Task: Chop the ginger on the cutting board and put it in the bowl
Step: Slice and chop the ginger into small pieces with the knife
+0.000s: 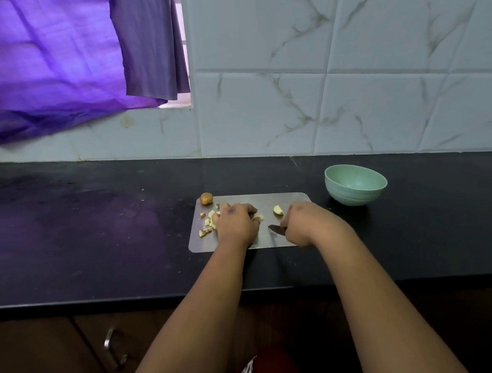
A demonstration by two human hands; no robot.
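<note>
Left hand sat on the steel cutting board, fingers curled down over a pale ginger piece whose edge just showed past the fingertips, so it was pinned, not lifted. Right hand was closed round the handle of a knife; the handle itself was hidden inside the fist. The blade lay low over the board, its long axis running roughly 3 to 9 o'clock with the tip pointing at the left hand. The pinned piece was near the tip, at about 10 o'clock from it, so the knife hand was the one to close that gap, likely with a short shift up-left before the next cut. Chopped bits were scattered at 9 o'clock of the left hand. One larger ginger chunk lay uncut at 12 o'clock of the blade. A brown ginger knob sat at the board's far-left corner, touching or just off it; can't tell. The green bowl stood on the black counter at 2 o'clock of the board, nearer the right hand, and no ginger was visible in it. Chopping looked partway done, transfer not yet started.
</note>
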